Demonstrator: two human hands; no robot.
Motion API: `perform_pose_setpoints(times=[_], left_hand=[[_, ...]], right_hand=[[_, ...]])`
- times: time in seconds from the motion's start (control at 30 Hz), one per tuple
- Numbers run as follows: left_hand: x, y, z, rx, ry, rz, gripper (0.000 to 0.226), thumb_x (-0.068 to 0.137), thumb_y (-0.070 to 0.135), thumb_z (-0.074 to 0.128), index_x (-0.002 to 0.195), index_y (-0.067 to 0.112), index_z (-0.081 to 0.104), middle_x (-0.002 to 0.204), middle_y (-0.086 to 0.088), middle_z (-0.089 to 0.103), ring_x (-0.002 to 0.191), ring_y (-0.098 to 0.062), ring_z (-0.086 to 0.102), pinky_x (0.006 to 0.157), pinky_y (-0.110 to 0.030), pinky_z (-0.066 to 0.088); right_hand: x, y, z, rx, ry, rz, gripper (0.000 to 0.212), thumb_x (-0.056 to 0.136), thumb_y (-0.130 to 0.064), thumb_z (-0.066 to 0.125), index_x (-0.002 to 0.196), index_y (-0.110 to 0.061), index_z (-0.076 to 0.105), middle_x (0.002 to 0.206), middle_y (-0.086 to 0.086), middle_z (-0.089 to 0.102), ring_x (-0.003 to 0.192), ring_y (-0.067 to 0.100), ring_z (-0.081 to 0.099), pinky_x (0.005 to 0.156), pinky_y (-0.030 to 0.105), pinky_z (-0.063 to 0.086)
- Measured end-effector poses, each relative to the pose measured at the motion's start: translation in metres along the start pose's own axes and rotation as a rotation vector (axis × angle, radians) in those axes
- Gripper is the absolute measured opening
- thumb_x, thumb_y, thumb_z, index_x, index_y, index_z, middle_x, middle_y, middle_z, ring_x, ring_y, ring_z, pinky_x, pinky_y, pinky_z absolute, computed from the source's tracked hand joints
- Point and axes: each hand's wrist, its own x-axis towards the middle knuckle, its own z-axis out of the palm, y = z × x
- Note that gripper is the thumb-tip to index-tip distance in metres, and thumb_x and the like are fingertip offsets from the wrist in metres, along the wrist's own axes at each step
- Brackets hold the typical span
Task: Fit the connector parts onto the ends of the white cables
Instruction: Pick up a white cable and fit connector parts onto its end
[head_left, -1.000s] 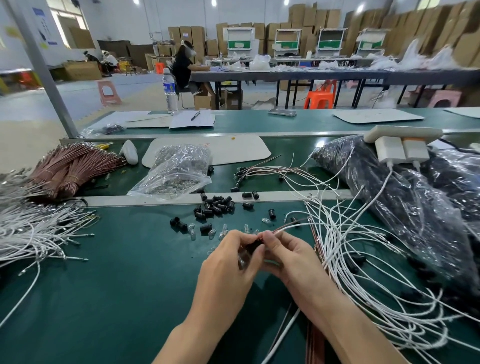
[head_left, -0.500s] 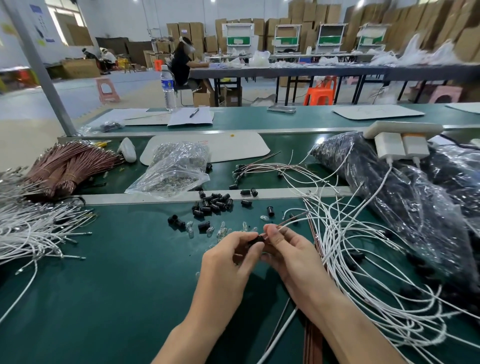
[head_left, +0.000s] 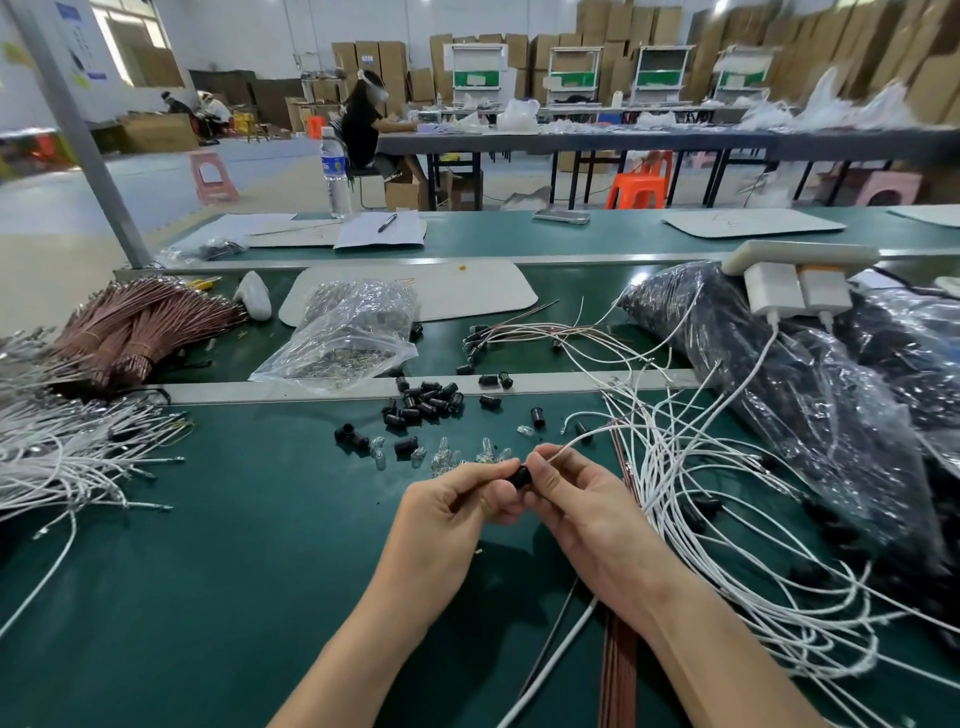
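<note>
Stretching left to right, the green worktop (head_left: 208, 571) is crossed by a metal rail (head_left: 311, 392), with two more green strips beyond it. The room behind is a warehouse hall: stacked boxes (head_left: 374, 57), long grey tables, and a seated person (head_left: 363, 124). A bottle (head_left: 335, 171) stands on the far strip.

A clear bag (head_left: 348, 332) of small metal parts lies just beyond the rail, left of centre. Black bags (head_left: 779, 389) with dark contents fill the right side.

Loose connectors (head_left: 426, 400) and clear bulbs (head_left: 447, 457) lie scattered just beyond the hands. White cables (head_left: 701, 493) sprawl at right, a white bundle (head_left: 62, 452) lies at left, and brown wires (head_left: 140, 332) lie far left.

Near centre, the left hand (head_left: 457, 509) pinches a black connector (head_left: 521, 475) in its fingers. The right hand (head_left: 582, 509) pinches a cable (head_left: 571, 442) at that connector's end.
</note>
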Motion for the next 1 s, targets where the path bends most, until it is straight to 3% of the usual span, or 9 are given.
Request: perform_pose_setpoints(times=[0.17, 0.3, 0.57, 0.73, 0.83, 1.0], left_hand=[[-0.002, 0.003, 0.002, -0.015, 0.008, 0.028, 0.019, 0.085, 0.019, 0.066, 0.102, 0.022, 0.074, 0.082, -0.003, 0.077, 0.075, -0.013, 0.072, 0.075, -0.020, 0.055], [-0.004, 0.000, 0.005, 0.041, 0.072, 0.078, 0.018, 0.097, 0.013, 0.060, 0.106, 0.019, 0.075, 0.083, -0.002, 0.076, 0.077, -0.011, 0.070, 0.073, -0.019, 0.054], [0.001, 0.007, -0.007, 0.151, 0.427, 0.186, 0.022, 0.101, 0.036, 0.041, 0.102, 0.034, 0.063, 0.080, 0.009, 0.064, 0.071, -0.009, 0.061, 0.066, -0.013, 0.047], [-0.004, 0.016, -0.013, 0.200, 0.538, 0.284, 0.023, 0.102, 0.036, 0.036, 0.102, 0.044, 0.057, 0.083, 0.005, 0.062, 0.073, -0.012, 0.060, 0.066, -0.010, 0.045], [-0.002, 0.023, -0.022, 0.150, 0.646, 0.277, 0.024, 0.100, 0.040, 0.035, 0.098, 0.049, 0.057, 0.082, 0.005, 0.063, 0.071, -0.010, 0.060, 0.069, -0.010, 0.046], [0.001, 0.028, -0.039, 0.091, 0.803, 0.256, 0.027, 0.109, 0.031, 0.032, 0.099, 0.040, 0.055, 0.073, 0.012, 0.061, 0.062, -0.007, 0.059, 0.065, -0.019, 0.051]], right_hand=[[-0.003, 0.002, -0.001, -0.003, -0.024, -0.019, 0.019, 0.076, -0.012, 0.070, 0.091, -0.005, 0.063, 0.075, 0.009, 0.070, 0.064, 0.014, 0.065, 0.066, 0.019, 0.056], [-0.002, 0.004, 0.002, -0.052, 0.022, -0.083, 0.028, 0.073, -0.017, 0.077, 0.095, -0.004, 0.066, 0.083, 0.014, 0.072, 0.073, 0.020, 0.070, 0.068, 0.021, 0.057], [-0.005, -0.013, 0.002, -0.025, 0.144, -0.158, 0.028, 0.074, -0.019, 0.074, 0.098, -0.003, 0.073, 0.089, 0.016, 0.076, 0.071, 0.015, 0.072, 0.060, 0.019, 0.058], [-0.008, -0.022, 0.005, 0.005, 0.134, -0.151, 0.010, 0.072, -0.018, 0.073, 0.077, -0.013, 0.081, 0.083, 0.013, 0.075, 0.066, 0.014, 0.071, 0.057, 0.020, 0.057], [-0.010, -0.027, 0.007, -0.011, 0.116, -0.184, 0.012, 0.075, -0.017, 0.071, 0.079, -0.016, 0.082, 0.085, 0.012, 0.077, 0.066, 0.014, 0.072, 0.056, 0.022, 0.057], [-0.013, -0.035, 0.012, -0.007, 0.124, -0.247, 0.013, 0.077, -0.024, 0.071, 0.083, -0.018, 0.082, 0.088, 0.009, 0.077, 0.067, 0.014, 0.072, 0.055, 0.024, 0.058]])
